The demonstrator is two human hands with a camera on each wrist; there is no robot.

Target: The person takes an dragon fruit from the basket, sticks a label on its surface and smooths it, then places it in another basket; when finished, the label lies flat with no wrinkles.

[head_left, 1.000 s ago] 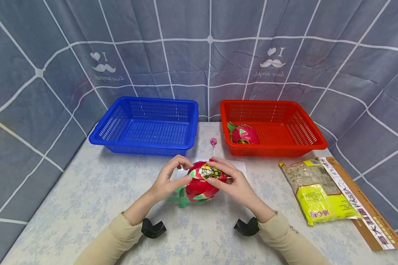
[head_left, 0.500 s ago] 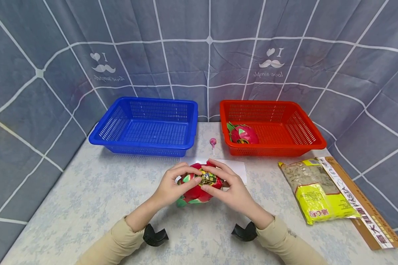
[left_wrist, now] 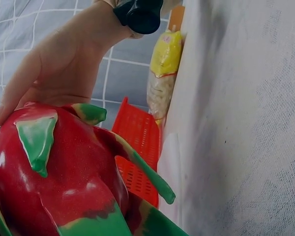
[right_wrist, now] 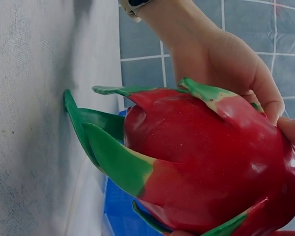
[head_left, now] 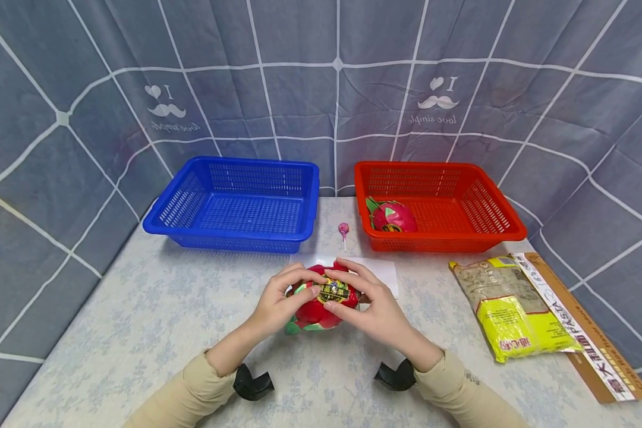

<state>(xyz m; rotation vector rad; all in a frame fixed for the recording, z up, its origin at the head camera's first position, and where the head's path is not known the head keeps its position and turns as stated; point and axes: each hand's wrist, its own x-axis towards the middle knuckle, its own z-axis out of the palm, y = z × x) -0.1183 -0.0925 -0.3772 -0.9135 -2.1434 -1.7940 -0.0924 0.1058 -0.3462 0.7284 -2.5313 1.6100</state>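
Note:
Between my two hands is a red dragon fruit (head_left: 318, 314) with green-tipped scales and a glossy skin. A black-and-gold sticker (head_left: 334, 291) faces up on it. My left hand (head_left: 280, 298) grips its left side, the fingers bent over the top. From the other side my right hand (head_left: 378, 306) holds it, thumb and fingers on either side of the sticker. In the left wrist view the fruit (left_wrist: 73, 162) fills the lower left, with the right hand behind it. The right wrist view shows the fruit's long green leaf tips (right_wrist: 115, 157) pointing toward the table side.
A blue basket (head_left: 230, 236) stands at the back left. The red basket (head_left: 449, 242) at the back right contains another dragon fruit (head_left: 395, 217). A lollipop (head_left: 343, 229) lies between them, a white sheet (head_left: 382, 274) behind the hands. A pasta bag (head_left: 513, 309) lies on a brown-and-white cardboard strip (head_left: 594, 351).
The dragon fruit has turned in my hands, and its sticker now lies more level. My left fingers have come over its top, and fewer of its green tips show.

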